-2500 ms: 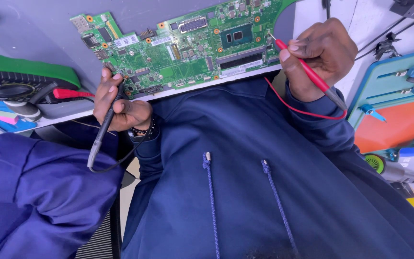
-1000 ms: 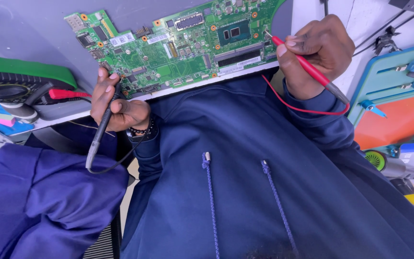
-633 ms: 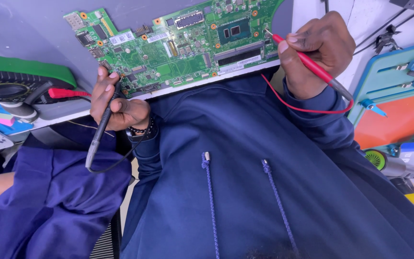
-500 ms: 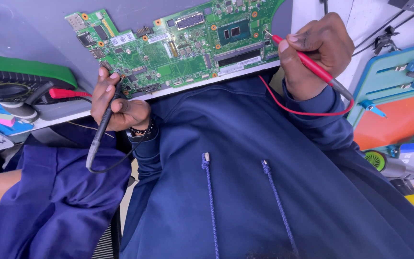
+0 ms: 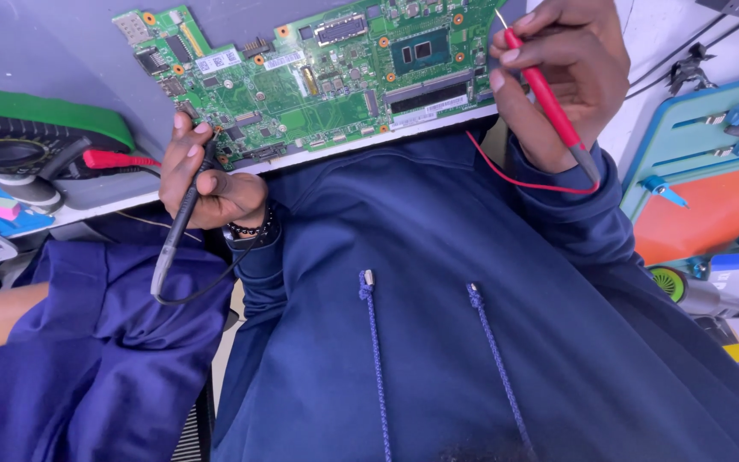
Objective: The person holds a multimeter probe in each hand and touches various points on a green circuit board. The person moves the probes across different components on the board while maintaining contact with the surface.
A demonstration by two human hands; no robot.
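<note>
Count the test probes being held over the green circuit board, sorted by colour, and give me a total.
Red probe, in the right hand: 1
Black probe, in the left hand: 1
Total: 2
Both are at the circuit board.

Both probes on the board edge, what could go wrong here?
1. The red probe in the right hand has its bare tip by densely packed parts on the green circuit board; a slip could bridge neighbouring contacts.
2. The board overhangs the bench edge toward the lap; pressure from the black probe in the left hand might tip it.
3. The red lead drapes over the sleeve and could snag.
</note>
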